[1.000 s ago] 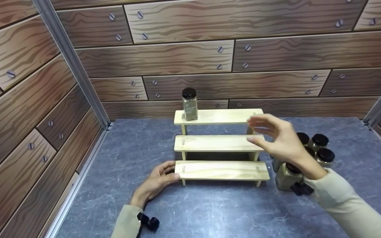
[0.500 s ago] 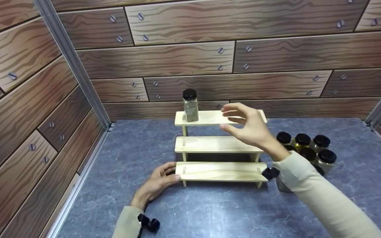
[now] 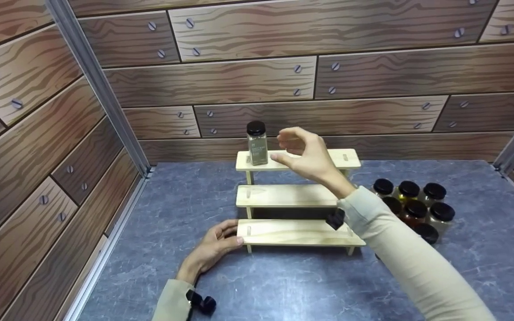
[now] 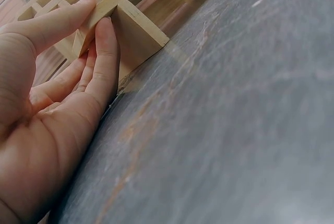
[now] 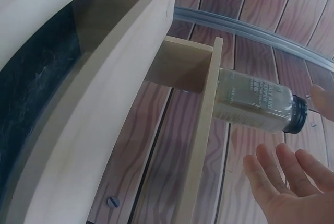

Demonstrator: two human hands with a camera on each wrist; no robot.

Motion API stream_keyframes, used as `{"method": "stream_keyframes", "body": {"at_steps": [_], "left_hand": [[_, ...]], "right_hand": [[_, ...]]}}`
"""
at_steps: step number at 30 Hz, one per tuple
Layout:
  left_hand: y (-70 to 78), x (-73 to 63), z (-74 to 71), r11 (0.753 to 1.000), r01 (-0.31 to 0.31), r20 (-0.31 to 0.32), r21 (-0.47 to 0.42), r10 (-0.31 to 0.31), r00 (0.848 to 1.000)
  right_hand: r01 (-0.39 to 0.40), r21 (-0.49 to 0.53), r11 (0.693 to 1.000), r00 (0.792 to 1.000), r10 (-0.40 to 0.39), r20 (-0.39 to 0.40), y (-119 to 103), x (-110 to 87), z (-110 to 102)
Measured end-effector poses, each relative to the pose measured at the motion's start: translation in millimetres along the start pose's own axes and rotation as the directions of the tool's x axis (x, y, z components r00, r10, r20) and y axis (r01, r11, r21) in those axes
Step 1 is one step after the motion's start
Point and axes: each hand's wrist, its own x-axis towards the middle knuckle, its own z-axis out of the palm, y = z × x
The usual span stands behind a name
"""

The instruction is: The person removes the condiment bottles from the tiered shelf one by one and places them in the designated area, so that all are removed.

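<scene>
A three-step wooden shelf [image 3: 292, 195] stands on the grey marbled surface. On the left end of its top step a spice jar [image 3: 257, 145] with a black lid and grey-green contents stands upright. My left hand [image 3: 214, 243] pinches the left end of the lowest step, thumb on top and fingers beneath, as the left wrist view shows. Just right of the jar, over the top step, is my right hand [image 3: 306, 154], thumb and fingers spread apart with nothing between them. In the right wrist view the jar [image 5: 255, 101] lies beside the fingers [image 5: 292, 172], with a gap between them.
Several black-lidded jars [image 3: 408, 189] stand close together on the surface right of the shelf, partly hidden by the right sleeve [image 3: 408, 249]. A wood-patterned wall [image 3: 257, 80] rises behind the shelf, and another wall [image 3: 38, 200] is at the left.
My right hand has moved left from the shelf's right end to beside the jar on the top step. The left hand has kept its grip on the lowest step.
</scene>
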Motion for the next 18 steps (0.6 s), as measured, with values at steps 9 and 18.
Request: {"method": "stream_keyframes", "body": {"at_steps": [9, 18], "left_hand": [[-0.5, 0.7, 0.9, 1.000, -0.001, 0.004, 0.001, 0.001, 1.000], [-0.4, 0.2, 0.7, 1.000, 0.000, -0.011, 0.001, 0.000, 1.000]], "right_hand": [[-0.026, -0.010, 1.000, 0.999, 0.026, -0.037, 2, 18.2, 18], [-0.053, -0.106, 0.993, 0.996, 0.046, -0.072, 3, 32.6, 39]]}}
